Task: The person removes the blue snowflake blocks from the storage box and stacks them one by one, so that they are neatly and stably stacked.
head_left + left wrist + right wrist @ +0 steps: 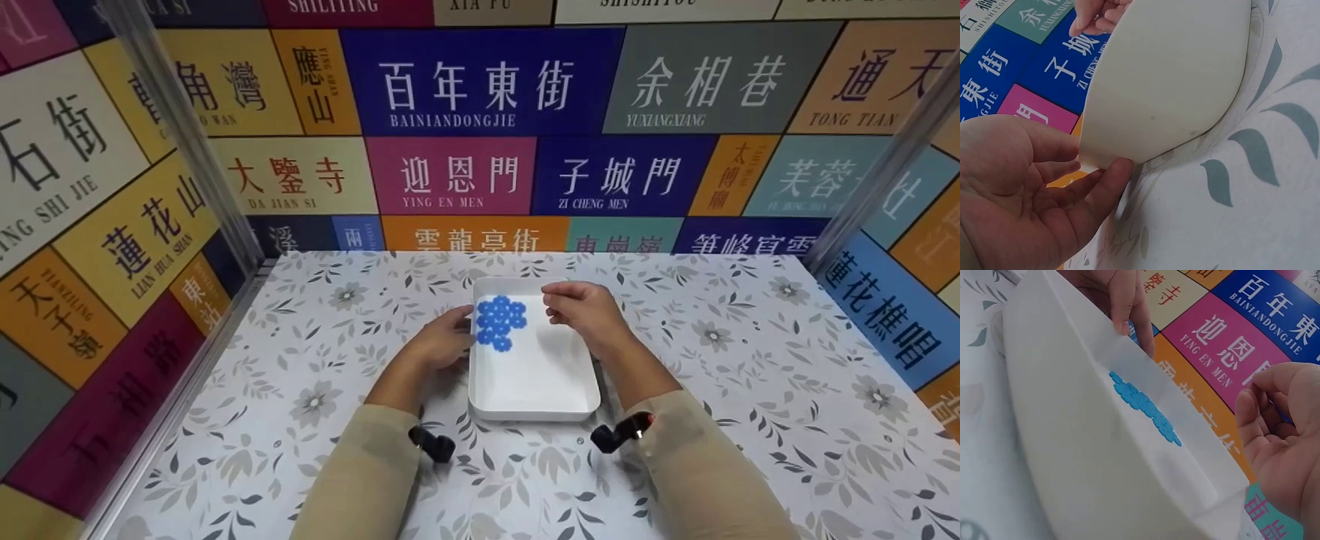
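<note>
A white rectangular tray (534, 382) lies on the table. Flat blue flower-shaped pieces (498, 324) cluster in its far left part, seen edge-on as a blue strip (1144, 405) in the right wrist view. At the tray's left wall my left hand (442, 339) holds the rim. Its thumb passes over the edge, and its fingers (1120, 171) touch the outer side. My right hand (589, 311) is raised above the far right corner. Its fingers (1248, 410) are curled, with thumb and forefinger together; no piece shows between them.
A white tablecloth (337, 465) with grey leaves and flowers covers the table. Behind it stands a wall (480, 82) of coloured panels with Chinese characters. Clear upright strips (187, 142) edge the back corners. Black devices (433, 444) sit at both wrists.
</note>
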`<state>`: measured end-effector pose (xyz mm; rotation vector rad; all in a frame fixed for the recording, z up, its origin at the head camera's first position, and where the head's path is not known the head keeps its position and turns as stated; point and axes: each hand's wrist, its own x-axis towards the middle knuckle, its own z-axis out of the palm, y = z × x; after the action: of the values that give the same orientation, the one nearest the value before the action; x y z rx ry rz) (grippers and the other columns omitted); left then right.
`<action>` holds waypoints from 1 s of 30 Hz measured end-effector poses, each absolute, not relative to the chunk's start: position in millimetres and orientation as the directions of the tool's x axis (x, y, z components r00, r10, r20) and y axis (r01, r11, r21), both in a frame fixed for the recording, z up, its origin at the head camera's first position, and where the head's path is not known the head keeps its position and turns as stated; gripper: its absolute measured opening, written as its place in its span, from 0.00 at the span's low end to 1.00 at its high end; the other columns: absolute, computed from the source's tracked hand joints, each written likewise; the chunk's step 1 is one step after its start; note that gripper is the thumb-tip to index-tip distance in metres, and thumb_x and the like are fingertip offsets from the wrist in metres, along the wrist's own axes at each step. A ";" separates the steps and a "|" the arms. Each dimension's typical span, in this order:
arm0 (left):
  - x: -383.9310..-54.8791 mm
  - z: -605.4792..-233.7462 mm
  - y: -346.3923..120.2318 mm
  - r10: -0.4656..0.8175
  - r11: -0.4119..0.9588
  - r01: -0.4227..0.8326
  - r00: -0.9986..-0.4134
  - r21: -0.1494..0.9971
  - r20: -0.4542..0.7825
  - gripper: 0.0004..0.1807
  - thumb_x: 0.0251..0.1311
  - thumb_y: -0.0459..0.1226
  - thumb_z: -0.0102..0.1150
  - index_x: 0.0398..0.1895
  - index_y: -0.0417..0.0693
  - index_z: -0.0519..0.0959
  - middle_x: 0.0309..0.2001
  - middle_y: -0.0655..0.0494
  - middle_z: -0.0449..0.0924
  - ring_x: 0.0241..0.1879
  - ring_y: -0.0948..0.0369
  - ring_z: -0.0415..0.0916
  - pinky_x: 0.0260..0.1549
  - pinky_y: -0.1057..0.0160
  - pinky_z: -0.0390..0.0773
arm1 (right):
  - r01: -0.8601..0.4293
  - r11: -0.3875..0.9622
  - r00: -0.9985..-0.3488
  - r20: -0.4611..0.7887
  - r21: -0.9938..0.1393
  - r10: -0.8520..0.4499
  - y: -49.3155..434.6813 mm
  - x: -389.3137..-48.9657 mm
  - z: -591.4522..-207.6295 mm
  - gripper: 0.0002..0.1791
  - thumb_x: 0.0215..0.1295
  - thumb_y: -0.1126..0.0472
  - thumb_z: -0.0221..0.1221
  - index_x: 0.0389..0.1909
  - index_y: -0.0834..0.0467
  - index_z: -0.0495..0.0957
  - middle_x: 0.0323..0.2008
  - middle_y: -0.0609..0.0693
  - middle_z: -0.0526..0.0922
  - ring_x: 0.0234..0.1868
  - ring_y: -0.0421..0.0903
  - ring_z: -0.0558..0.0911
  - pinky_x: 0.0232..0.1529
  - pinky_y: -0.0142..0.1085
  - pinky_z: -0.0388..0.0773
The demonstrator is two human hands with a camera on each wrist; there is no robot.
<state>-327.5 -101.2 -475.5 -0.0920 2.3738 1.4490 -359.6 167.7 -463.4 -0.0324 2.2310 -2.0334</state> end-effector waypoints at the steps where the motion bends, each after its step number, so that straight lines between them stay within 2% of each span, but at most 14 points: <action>1: -327.6 -475.7 -101.7 0.132 0.479 -0.225 -0.937 0.849 -0.323 0.36 0.76 0.38 0.55 0.85 0.60 0.61 0.81 0.50 0.68 0.76 0.49 0.70 0.75 0.46 0.70 | 0.074 0.101 -0.991 -0.085 -0.992 -0.108 165.9 -362.7 -462.7 0.13 0.73 0.59 0.68 0.54 0.59 0.88 0.46 0.51 0.87 0.42 0.45 0.86 0.47 0.34 0.89; 7: -327.0 -476.4 -102.9 0.155 0.478 -0.171 -0.949 0.862 -0.274 0.37 0.75 0.38 0.56 0.85 0.56 0.61 0.80 0.47 0.68 0.79 0.47 0.68 0.77 0.45 0.68 | 0.087 0.165 -0.978 -0.116 -0.982 -0.175 156.6 -382.3 -463.5 0.13 0.73 0.60 0.67 0.54 0.60 0.88 0.51 0.57 0.88 0.42 0.45 0.87 0.47 0.34 0.89; 11: -326.6 -476.6 -102.0 0.163 0.462 -0.173 -0.948 0.870 -0.275 0.37 0.75 0.38 0.55 0.86 0.56 0.60 0.81 0.47 0.68 0.80 0.47 0.67 0.79 0.45 0.65 | 0.088 0.263 -0.967 -0.146 -0.961 -0.209 152.6 -393.5 -464.2 0.17 0.73 0.60 0.68 0.58 0.63 0.86 0.55 0.60 0.88 0.46 0.49 0.88 0.48 0.34 0.89; 17: -326.4 -477.6 -101.5 0.156 0.461 -0.179 -0.948 0.869 -0.278 0.37 0.75 0.38 0.56 0.86 0.56 0.60 0.81 0.47 0.68 0.79 0.48 0.67 0.79 0.46 0.66 | 0.105 0.429 -0.954 -0.213 -0.897 -0.212 151.9 -409.0 -464.7 0.20 0.73 0.57 0.67 0.61 0.61 0.84 0.55 0.57 0.88 0.51 0.52 0.87 0.52 0.36 0.88; 24: -326.8 -476.0 -102.0 0.148 0.461 -0.201 -0.943 0.864 -0.298 0.37 0.75 0.38 0.56 0.85 0.57 0.61 0.81 0.48 0.67 0.80 0.47 0.66 0.78 0.44 0.68 | 0.044 0.512 -0.940 -0.210 -0.858 -0.269 153.4 -423.2 -467.7 0.18 0.72 0.58 0.68 0.59 0.59 0.86 0.53 0.55 0.89 0.52 0.51 0.88 0.55 0.39 0.88; 30: -327.3 -474.1 -102.0 0.132 0.456 -0.243 -0.933 0.856 -0.335 0.36 0.76 0.38 0.56 0.85 0.60 0.61 0.81 0.50 0.67 0.77 0.49 0.69 0.73 0.45 0.73 | -0.043 0.576 -0.915 -0.199 -0.817 -0.350 152.1 -431.9 -473.8 0.17 0.69 0.60 0.68 0.57 0.59 0.87 0.51 0.54 0.89 0.48 0.47 0.87 0.53 0.39 0.88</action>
<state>-327.3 -102.0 -474.1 -0.0940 2.3566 1.4699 -431.9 152.1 -473.8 -0.3201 2.4716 -1.2676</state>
